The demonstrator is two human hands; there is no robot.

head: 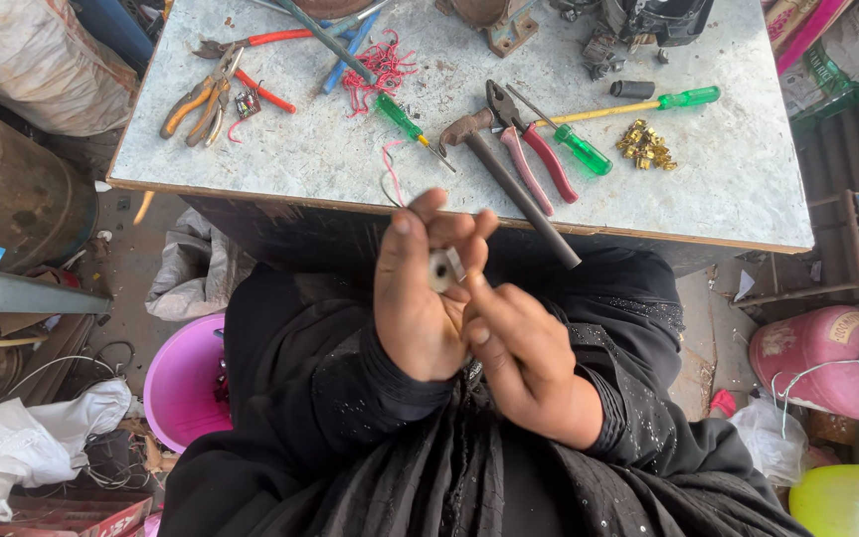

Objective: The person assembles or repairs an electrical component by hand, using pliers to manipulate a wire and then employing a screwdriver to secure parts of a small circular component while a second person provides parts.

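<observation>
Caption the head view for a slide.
Both hands, left hand and right hand, pinch a small white part before a workbench strewn with pliers, screwdrivers and a hammer.

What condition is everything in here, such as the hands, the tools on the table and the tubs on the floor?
Left hand: pinching a small white part.
Right hand: fingertips on the same part.
Hammer: lying flat, handle past the table edge.
Red pliers: lying closed.
Pink tub: upright, open.

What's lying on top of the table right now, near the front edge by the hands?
On the table near that edge: a hammer, red-handled pliers, a green-handled screwdriver and a pile of small brass parts. The left hand hides part of a thin wire.
</observation>
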